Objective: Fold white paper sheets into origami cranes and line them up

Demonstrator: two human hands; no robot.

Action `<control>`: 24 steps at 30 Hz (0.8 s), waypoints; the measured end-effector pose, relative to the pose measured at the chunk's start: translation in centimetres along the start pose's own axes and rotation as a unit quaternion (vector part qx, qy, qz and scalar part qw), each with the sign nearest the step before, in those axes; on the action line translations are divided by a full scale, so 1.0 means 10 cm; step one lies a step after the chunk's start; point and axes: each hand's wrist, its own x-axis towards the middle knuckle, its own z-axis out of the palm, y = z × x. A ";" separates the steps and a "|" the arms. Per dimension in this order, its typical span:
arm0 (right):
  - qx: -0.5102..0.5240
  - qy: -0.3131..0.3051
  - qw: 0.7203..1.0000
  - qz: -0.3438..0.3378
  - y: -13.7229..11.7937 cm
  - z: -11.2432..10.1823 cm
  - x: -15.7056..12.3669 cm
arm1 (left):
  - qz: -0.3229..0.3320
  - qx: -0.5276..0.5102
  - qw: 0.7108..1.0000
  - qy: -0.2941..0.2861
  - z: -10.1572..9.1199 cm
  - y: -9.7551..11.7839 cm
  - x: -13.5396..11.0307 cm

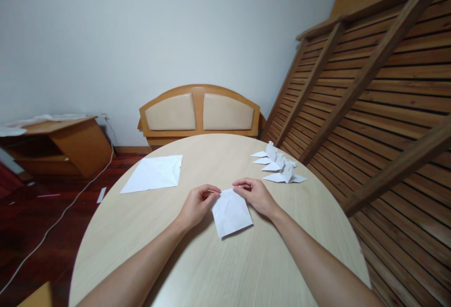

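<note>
Pinching far end of folded paper (230,213), left hand (197,203) and right hand (254,195); long axis near-to-far.

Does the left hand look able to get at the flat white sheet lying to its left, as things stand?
Probably yes. Only bare table lies between the left hand and the flat sheet; but its fingers now pinch the folded paper, as does the right hand.
</note>
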 end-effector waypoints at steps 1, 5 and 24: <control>0.013 0.005 1.000 -0.001 0.01 -0.01 0.01 | 0.000 -0.002 1.000 0.006 -0.01 0.01 0.00; 0.062 -0.016 0.998 0.013 0.01 -0.01 -0.01 | 0.003 -0.002 0.999 0.040 -0.04 0.02 0.02; -0.235 0.044 0.963 -0.123 0.07 -0.06 0.02 | 0.007 0.228 0.972 0.056 -0.13 -0.18 0.05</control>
